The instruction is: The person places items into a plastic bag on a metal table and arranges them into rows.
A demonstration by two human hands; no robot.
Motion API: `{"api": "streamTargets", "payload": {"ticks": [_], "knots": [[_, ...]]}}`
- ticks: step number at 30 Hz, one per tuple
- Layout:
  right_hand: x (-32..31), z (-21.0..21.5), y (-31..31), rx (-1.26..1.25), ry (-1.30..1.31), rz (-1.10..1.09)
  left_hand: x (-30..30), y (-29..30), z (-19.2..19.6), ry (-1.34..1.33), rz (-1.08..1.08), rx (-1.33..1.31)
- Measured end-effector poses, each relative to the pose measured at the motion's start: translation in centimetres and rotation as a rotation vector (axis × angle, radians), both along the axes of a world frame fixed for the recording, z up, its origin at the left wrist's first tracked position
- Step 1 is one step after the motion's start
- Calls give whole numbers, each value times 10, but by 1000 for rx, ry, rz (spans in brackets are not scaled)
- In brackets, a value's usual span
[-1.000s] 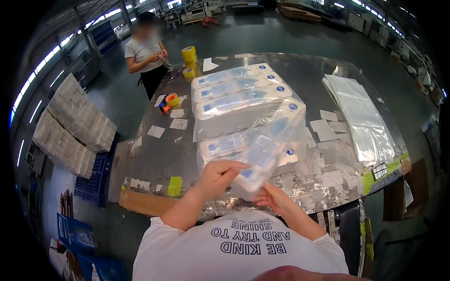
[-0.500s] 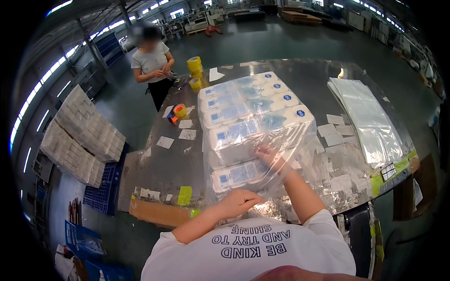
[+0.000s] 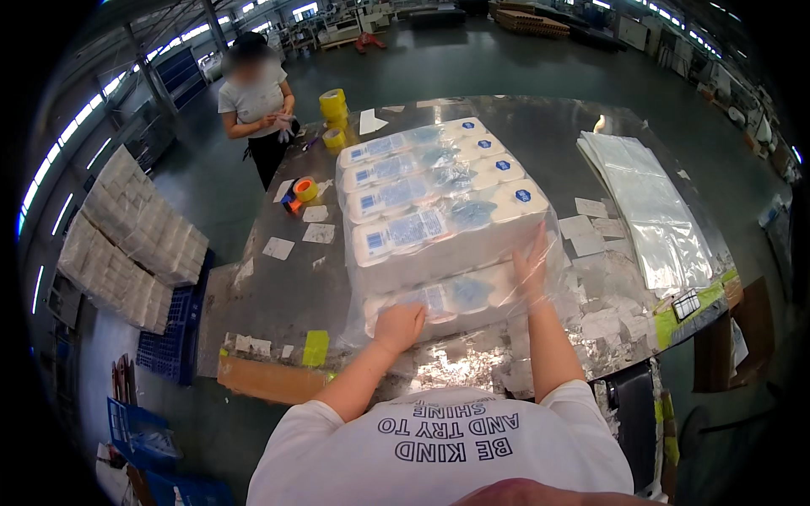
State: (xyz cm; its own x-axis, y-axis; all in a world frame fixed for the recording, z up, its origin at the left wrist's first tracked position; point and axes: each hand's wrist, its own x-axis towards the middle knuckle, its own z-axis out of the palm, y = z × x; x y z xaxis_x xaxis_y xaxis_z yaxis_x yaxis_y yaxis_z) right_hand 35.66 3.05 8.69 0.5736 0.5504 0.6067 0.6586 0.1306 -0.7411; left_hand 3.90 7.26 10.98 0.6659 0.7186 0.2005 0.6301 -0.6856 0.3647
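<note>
In front of me on the table is a clear plastic bag [image 3: 553, 244] around several white packs of paper rolls [image 3: 422, 253] with blue print. They lie in rows, and the nearest pack sits lower than the rows behind it. At the bag's near left part, my left hand [image 3: 400, 327] is closed with curled fingers on the film. My right hand [image 3: 531, 266] lies along the right end of the near packs, fingers stretched upward and pressed to their side. Whether the film passes over or under those fingers I cannot tell.
A stack of flat clear bags [image 3: 645, 211] lies on the table's right side. Yellow tape rolls [image 3: 334, 105] and a tape dispenser [image 3: 299, 192] are at the left. A person [image 3: 257, 105] stands beyond the far left corner. Wrapped packs [image 3: 135, 236] stand on a blue pallet [image 3: 173, 337].
My right hand has moved from the front middle to the packs' right end. My left hand has gone forward onto the bag and closed. The near pack is now more squarely inside.
</note>
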Motion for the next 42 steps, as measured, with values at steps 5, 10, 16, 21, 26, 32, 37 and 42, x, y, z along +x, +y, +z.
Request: {"api": "streamTargets", "payload": {"ticks": [5, 10, 16, 21, 26, 32, 37, 42], "knots": [[-17, 8, -13, -297, -41, -27, 3, 31, 6, -158, 102, -3], [-58, 33, -33, -657, -398, -46, -3, 49, 5, -207, 83, 24], [-88, -8, -61, -401, -608, -39, -6, 43, 14, -208, 103, 10], [-115, -44, -89, -339, -631, -65, -5, 44, 12, -219, 91, 18], [-118, -66, -102, -356, -594, -7, -6, 46, 7, -229, 67, 72], [-122, -90, -120, -515, -496, 149, -7, 43, 10, -244, 74, 47], [-123, -91, -124, -568, -510, 222, -6, 41, 11, -207, 121, 4], [-123, -91, -124, -564, -510, 227, -6, 41, 12, -205, 131, 5]]}}
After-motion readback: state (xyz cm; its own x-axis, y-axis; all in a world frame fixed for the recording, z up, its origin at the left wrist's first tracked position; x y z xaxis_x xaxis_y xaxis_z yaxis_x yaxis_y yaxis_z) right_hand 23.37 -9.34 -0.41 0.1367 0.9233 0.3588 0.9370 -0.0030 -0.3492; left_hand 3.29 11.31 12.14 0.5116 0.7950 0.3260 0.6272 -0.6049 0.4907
